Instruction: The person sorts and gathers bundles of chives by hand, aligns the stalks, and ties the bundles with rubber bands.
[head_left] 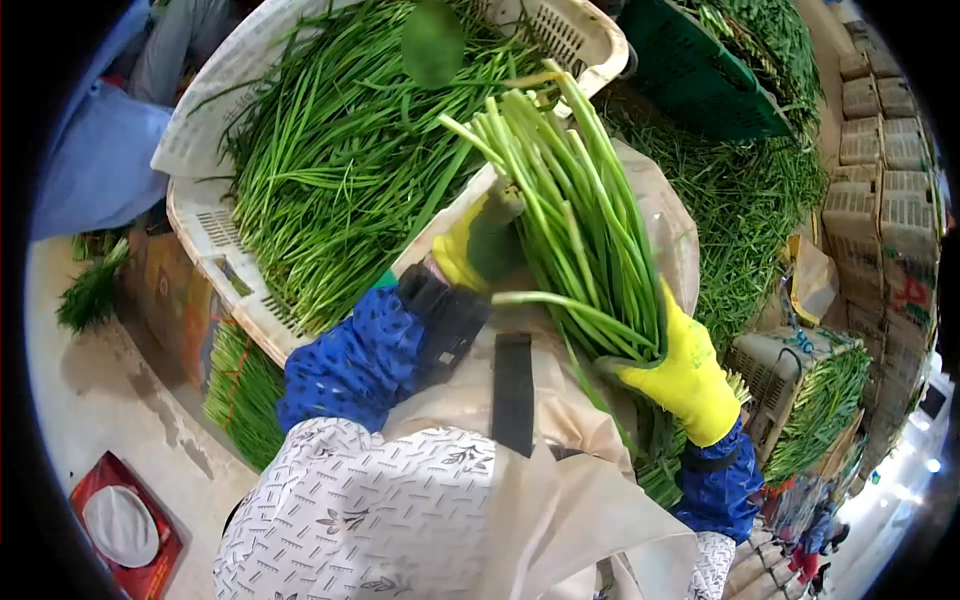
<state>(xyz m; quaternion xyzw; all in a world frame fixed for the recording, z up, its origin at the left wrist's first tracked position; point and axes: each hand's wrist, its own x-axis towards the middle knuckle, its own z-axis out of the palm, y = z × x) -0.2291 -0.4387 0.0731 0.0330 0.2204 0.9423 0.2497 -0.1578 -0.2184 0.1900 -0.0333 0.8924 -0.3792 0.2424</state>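
Note:
A bunch of garlic chives (580,230) is held in front of my lap, its pale cut ends pointing up and away. My right hand (680,365), in a yellow glove, wraps round the bunch's lower right end. At the bunch's left side is my left hand (482,240), in a yellow and dark green glove. Its fingers are curled against the stalks, and what they pinch cannot be made out. One stalk (570,302) sticks out sideways from the bunch. Beyond my left hand, a white plastic crate (190,225) holds a heap of loose chives (350,170).
A dark green crate (690,75) stands at the back right beside piled greens (750,220). Another crate (760,365) with chives is on the right, near stacked baskets (880,210). Tied chives (243,390) lie at lower left. A person's blue clothing (100,160) shows at upper left.

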